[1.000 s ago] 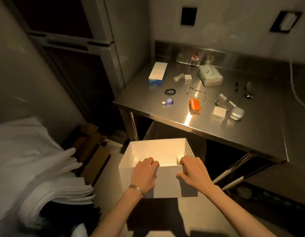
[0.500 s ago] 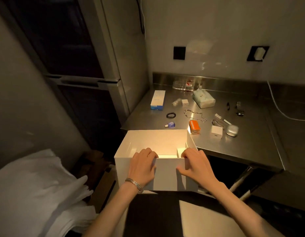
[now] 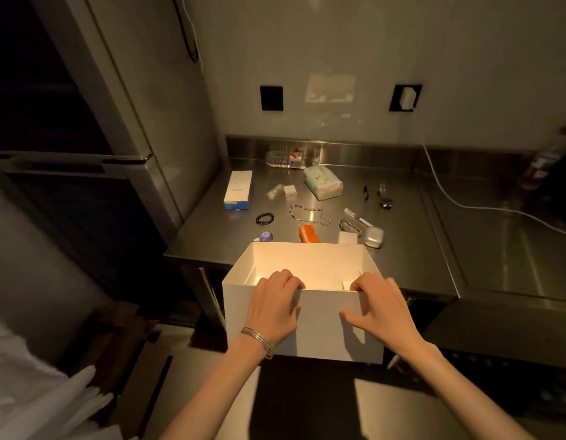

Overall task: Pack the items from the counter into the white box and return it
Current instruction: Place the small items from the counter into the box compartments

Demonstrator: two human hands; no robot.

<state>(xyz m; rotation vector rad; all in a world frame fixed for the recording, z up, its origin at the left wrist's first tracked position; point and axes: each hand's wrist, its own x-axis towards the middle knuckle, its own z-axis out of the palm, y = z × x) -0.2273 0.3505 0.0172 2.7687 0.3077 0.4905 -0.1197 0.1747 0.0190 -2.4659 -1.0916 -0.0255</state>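
I hold the open white box point(image 3: 323, 328) in front of the steel counter point(image 3: 412, 258), its far rim level with the counter's front edge. My left hand point(image 3: 270, 308) and my right hand point(image 3: 381, 304) both grip the box's near wall, fingers hooked over the rim. The box looks empty inside. On the counter lie a blue-and-white carton point(image 3: 239, 190), a black bead bracelet point(image 3: 264, 218), a silver chain point(image 3: 308, 215), an orange item point(image 3: 309, 234), a tissue pack point(image 3: 323, 181), a small white cube point(image 3: 289, 191) and a silver case point(image 3: 373, 237).
A tall steel fridge point(image 3: 123, 128) stands left of the counter. A white cable point(image 3: 459, 201) runs across the counter's right part. White cloth point(image 3: 27, 392) lies at the lower left, with brown cardboard point(image 3: 126, 341) on the floor beside it. A clear dish point(image 3: 285, 157) sits by the backsplash.
The box has risen and come closer to the counter's front edge, now hiding part of the nearest items. Both hands keep the same grip on its near wall.
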